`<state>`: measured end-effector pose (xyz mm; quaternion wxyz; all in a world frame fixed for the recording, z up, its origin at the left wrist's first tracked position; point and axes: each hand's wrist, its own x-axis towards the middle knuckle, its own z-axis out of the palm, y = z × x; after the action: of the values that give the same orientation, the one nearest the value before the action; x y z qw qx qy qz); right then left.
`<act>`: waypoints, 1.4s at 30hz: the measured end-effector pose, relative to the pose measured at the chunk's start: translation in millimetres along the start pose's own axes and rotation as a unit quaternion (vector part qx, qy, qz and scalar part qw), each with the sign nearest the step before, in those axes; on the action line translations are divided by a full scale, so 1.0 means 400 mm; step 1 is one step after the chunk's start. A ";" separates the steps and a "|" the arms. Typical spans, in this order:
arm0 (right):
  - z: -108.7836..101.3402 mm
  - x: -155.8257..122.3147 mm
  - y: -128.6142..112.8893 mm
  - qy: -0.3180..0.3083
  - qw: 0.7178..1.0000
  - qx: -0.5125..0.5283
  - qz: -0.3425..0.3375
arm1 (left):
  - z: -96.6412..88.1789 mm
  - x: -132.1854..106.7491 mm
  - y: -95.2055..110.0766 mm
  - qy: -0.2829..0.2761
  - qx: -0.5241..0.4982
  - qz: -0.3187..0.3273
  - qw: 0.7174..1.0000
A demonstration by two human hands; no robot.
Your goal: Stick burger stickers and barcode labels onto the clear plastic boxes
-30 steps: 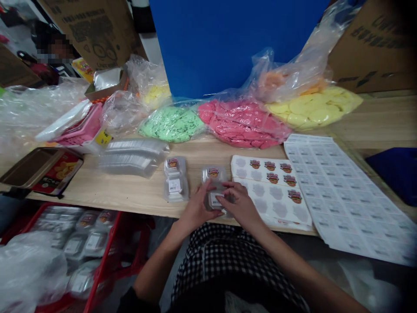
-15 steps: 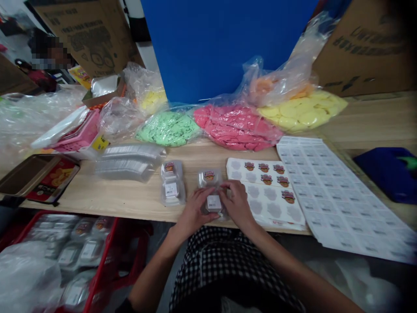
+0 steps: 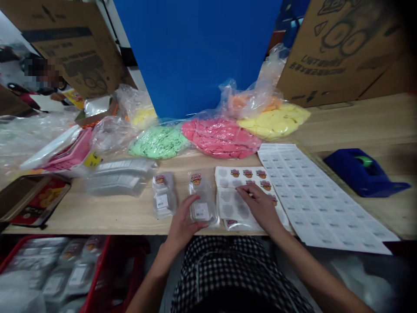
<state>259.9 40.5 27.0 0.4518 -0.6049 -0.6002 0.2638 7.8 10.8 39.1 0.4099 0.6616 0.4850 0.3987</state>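
My left hand curves round the near-left side of a clear plastic clamshell box, thumb at its front and fingers across the middle. A white barcode label is on its near half and a round cartoon sticker on its far half. Over the sheet of cartoon stickers, my right hand has thumb and forefinger pinched together; what they hold, if anything, is too small to make out. To the left lies another labelled clamshell, touched by neither hand.
Barcode label sheets and a blue tape dispenser lie right. Behind are bags of green, pink and yellow pieces. Stacked clear shells lie left; a red crate of packed boxes stands below. Another person is at far left.
My right hand has left the clamshell and moved right, over the sticker sheet. My left hand stays at the box. The view has turned a little to the right.
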 end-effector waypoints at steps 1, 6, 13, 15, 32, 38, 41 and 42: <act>0.003 -0.002 -0.004 -0.005 1.000 0.004 -0.005 | -0.006 -0.002 0.005 0.007 -0.034 -0.003 0.999; 0.004 -0.018 0.008 -0.003 1.000 0.004 0.028 | -0.075 -0.003 0.019 0.070 -0.267 0.008 0.961; 0.005 -0.034 0.035 -0.021 0.999 0.005 0.049 | -0.175 -0.001 0.007 0.173 -0.349 0.011 0.921; -0.002 -0.038 0.023 0.005 0.999 0.004 0.041 | -0.192 -0.003 0.002 0.181 -0.344 0.011 0.921; -0.060 -0.045 0.037 0.197 0.980 -0.009 -0.002 | -0.265 -0.011 -0.084 0.035 0.191 -0.017 0.981; -0.117 0.037 0.129 0.119 0.981 -0.155 -0.013 | -0.180 -0.011 -0.019 0.095 0.237 0.112 0.960; -0.105 0.093 0.154 0.038 0.966 -0.253 -0.029 | -0.090 -0.013 -0.003 0.020 0.218 0.180 0.959; -0.097 0.108 0.157 0.015 0.958 -0.284 -0.030 | -0.061 -0.014 -0.006 -0.003 0.215 0.194 0.957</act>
<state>329.9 81.5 0.1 0.2786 -0.6942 -0.6609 0.0599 -16.9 9.7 44.5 0.1746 0.8167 0.4201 0.3550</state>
